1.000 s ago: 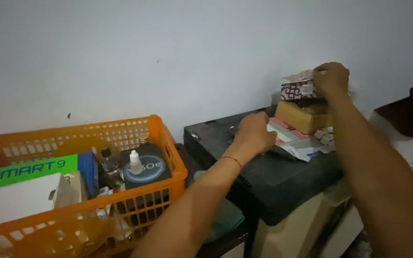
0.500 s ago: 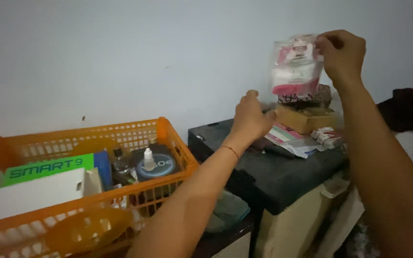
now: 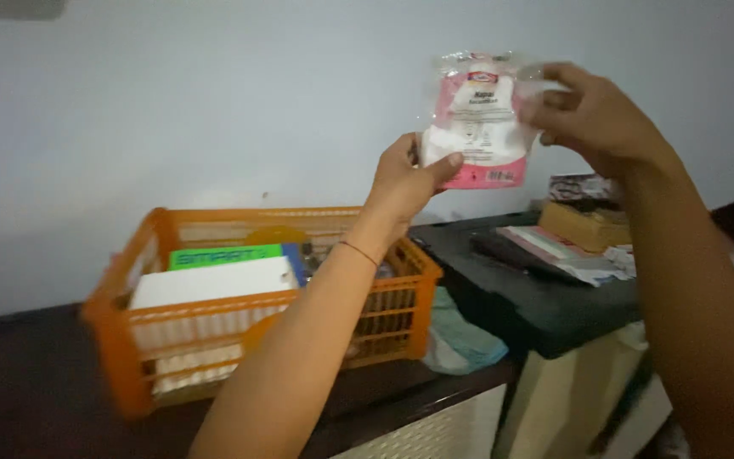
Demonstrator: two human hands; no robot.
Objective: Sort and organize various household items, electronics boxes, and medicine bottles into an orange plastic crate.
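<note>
Pink-and-white plastic packet [image 3: 476, 127] held up above and right of orange basket [image 3: 256, 297]. Left hand [image 3: 405, 174] pinching lower left corner, thumb in front; right hand [image 3: 592, 115] pinching upper right edge. Likely risk: thin, slippery film sliding from fingertip grips, packet dropping onto black lid [image 3: 545, 297] right of basket.

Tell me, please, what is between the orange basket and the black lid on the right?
In the head view, a crumpled pale green bag lies between the orange basket and the black lid, partly under the lid's edge.
</note>
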